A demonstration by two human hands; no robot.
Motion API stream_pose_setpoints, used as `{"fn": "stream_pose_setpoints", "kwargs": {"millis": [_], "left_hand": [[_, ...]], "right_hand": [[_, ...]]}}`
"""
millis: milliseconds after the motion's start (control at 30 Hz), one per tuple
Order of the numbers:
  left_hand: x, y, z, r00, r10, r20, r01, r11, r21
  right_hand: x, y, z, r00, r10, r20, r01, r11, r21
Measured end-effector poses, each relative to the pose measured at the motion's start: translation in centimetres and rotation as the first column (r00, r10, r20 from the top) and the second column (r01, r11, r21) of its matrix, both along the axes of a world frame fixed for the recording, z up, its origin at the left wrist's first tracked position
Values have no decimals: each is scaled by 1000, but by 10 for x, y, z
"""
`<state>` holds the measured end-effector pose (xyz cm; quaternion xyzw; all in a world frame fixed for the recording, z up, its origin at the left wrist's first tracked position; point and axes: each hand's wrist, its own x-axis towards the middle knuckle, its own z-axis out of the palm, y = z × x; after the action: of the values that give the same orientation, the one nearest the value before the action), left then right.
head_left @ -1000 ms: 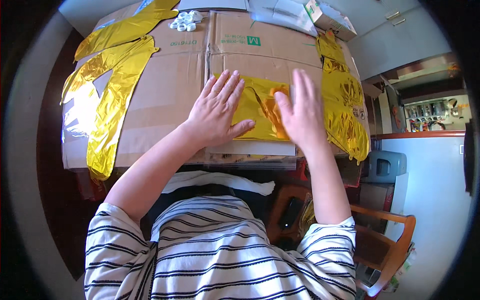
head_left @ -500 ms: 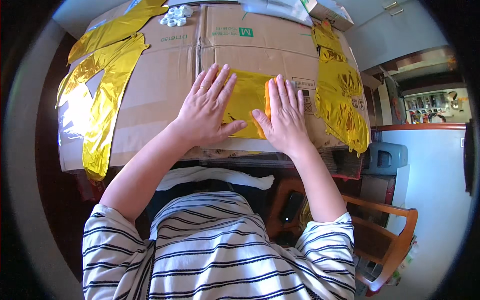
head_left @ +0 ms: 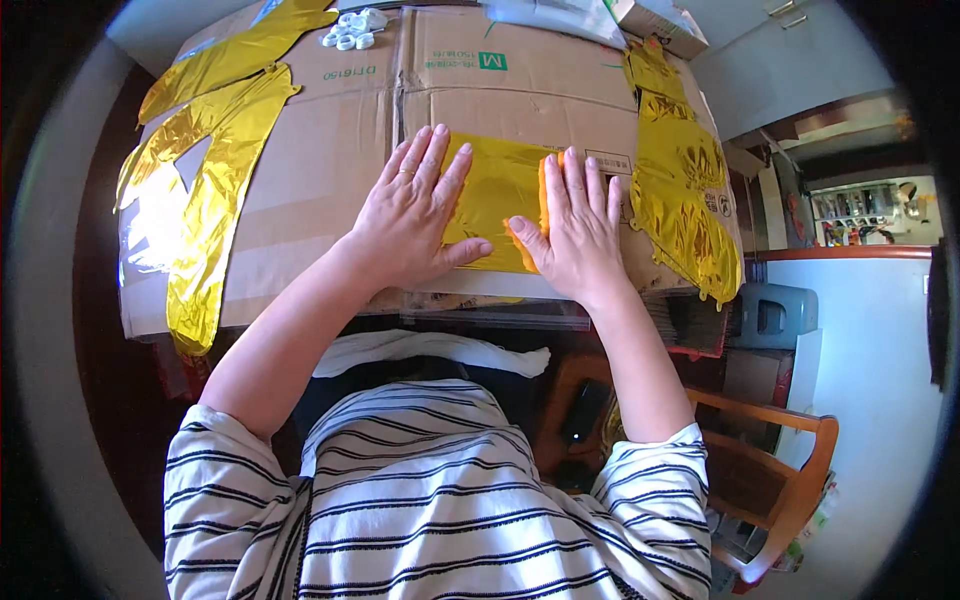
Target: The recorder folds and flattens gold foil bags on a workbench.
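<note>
A gold foil sheet (head_left: 497, 195) lies flat on the brown cardboard (head_left: 330, 190) in front of me. My left hand (head_left: 405, 220) rests palm down along its left side, fingers straight and thumb out to the right. My right hand (head_left: 580, 230) is also flat, fingers stretched out, over an orange cloth (head_left: 544, 200) at the foil's right side. Only the left edge of the cloth shows, with my right thumb across it; the rest is hidden beneath my palm.
Letter- or number-shaped gold foil balloons lie flat at the left (head_left: 225, 190) and right (head_left: 680, 180) of the cardboard. Several small white rings (head_left: 347, 32) sit at the far side. A wooden chair (head_left: 800, 480) and a grey-blue stool (head_left: 778, 316) stand at the right.
My right hand has shifted slightly to the right, and the orange cloth under it has moved along. My left hand stays nearly in place.
</note>
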<state>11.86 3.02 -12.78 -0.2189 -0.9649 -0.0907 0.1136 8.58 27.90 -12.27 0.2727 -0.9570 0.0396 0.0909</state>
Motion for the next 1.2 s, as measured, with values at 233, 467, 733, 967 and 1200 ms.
{"fn": "stream_pose_setpoints", "kwargs": {"millis": [233,467,733,967,1200], "left_hand": [[4,6,20,987,156,43,-153,986,-69],[-7,26,8,989,146,-25,-146,989,9],[-5,23,-5,988,148,-43,-148,989,14],[-11,34,26,977,203,-71,-196,976,94],[-16,64,3,981,192,25,-193,976,98]], "right_hand": [[0,0,-2,1000,-11,24,12,1000,-23],[0,-2,-2,1000,-11,27,11,1000,-27],[3,-1,-2,999,-27,25,27,999,-24],[1,-1,-7,999,-29,14,29,999,-18],[-2,2,-6,997,-4,77,15,990,-141]]}}
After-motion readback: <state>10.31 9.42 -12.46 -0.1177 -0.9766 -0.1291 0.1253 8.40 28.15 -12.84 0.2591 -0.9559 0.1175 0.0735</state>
